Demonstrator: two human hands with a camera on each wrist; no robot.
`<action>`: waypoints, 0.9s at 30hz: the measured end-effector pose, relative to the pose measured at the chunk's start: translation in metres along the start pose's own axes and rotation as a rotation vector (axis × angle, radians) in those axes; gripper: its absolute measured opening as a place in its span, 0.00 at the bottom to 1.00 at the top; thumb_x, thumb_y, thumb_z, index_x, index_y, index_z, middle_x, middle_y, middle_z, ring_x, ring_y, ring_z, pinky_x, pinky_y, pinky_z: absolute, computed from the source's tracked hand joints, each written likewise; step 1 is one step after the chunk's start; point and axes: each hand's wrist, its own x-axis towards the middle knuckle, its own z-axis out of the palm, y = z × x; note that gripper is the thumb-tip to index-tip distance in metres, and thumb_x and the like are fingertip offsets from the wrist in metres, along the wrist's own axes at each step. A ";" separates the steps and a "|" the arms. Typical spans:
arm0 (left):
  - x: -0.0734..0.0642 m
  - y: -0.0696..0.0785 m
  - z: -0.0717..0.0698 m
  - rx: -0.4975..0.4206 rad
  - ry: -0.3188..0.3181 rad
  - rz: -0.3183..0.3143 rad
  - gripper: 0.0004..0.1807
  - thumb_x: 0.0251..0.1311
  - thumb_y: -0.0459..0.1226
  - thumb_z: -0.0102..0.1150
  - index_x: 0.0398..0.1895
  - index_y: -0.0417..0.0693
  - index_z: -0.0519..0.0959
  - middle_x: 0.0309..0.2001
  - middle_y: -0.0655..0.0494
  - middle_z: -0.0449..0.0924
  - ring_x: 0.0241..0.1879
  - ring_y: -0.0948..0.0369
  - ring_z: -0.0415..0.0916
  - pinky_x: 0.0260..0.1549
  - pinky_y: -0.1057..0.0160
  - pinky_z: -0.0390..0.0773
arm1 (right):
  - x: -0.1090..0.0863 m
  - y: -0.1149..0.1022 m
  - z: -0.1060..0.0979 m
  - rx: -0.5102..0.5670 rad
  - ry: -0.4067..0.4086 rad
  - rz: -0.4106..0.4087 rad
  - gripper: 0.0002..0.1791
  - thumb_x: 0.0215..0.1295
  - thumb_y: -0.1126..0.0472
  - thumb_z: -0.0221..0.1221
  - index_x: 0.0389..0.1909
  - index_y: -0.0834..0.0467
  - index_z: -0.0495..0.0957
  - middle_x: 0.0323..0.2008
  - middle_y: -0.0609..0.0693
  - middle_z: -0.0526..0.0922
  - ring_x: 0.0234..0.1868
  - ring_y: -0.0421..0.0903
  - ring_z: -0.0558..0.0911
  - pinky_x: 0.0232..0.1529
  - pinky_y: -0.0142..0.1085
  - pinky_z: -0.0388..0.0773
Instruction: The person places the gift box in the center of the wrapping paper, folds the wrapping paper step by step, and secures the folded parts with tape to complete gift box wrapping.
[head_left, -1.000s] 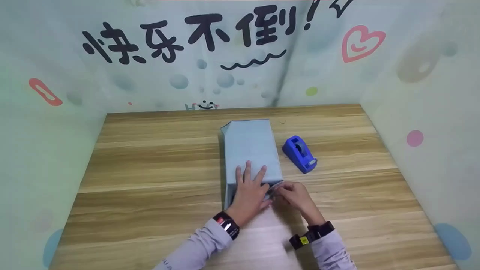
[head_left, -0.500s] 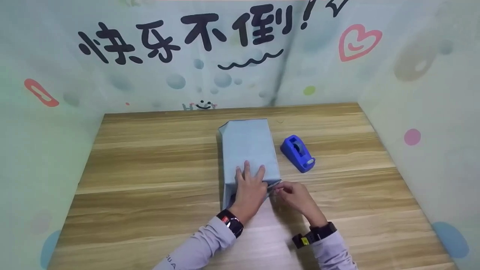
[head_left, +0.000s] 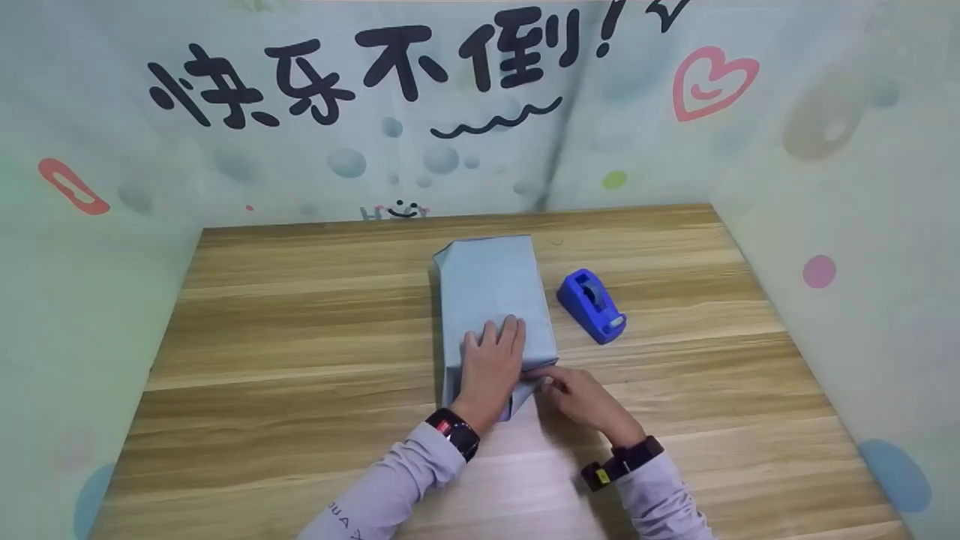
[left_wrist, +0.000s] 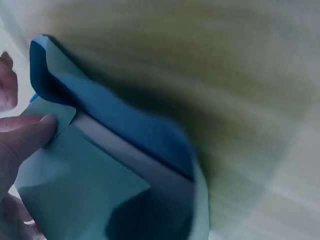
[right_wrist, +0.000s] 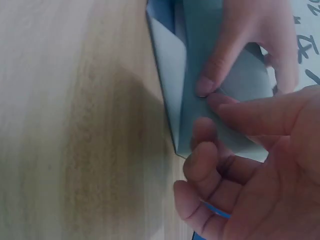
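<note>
A long box wrapped in light blue paper (head_left: 491, 289) lies on the table. My left hand (head_left: 491, 367) rests along its near top edge, fingers straight and close together, while the thumb presses a paper fold on the near end. My right hand (head_left: 589, 401) is at the near right corner, its index finger stretched along the edge against the paper and its other fingers bent. Seen from the left wrist, the paper end flap (left_wrist: 130, 112) stands away from a pale surface inside. In the right wrist view a triangular side fold (right_wrist: 172, 65) sticks out beside both hands.
A blue tape dispenser (head_left: 592, 307) stands just right of the box. Wood-patterned table (head_left: 300, 337) surrounds it, with printed cloth walls (head_left: 465, 165) at the back and both sides.
My left hand has turned, its spread fingers closing together. My right index finger has slid leftward along the near edge, under the left hand. The right-hand fold shows more.
</note>
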 end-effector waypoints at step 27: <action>-0.006 -0.013 0.014 0.026 0.017 0.137 0.30 0.61 0.44 0.50 0.66 0.49 0.60 0.64 0.52 0.63 0.58 0.54 0.64 0.49 0.58 0.69 | -0.030 -0.035 0.039 -0.726 -0.032 -0.252 0.17 0.55 0.67 0.56 0.47 0.54 0.80 0.21 0.49 0.78 0.21 0.45 0.75 0.22 0.35 0.67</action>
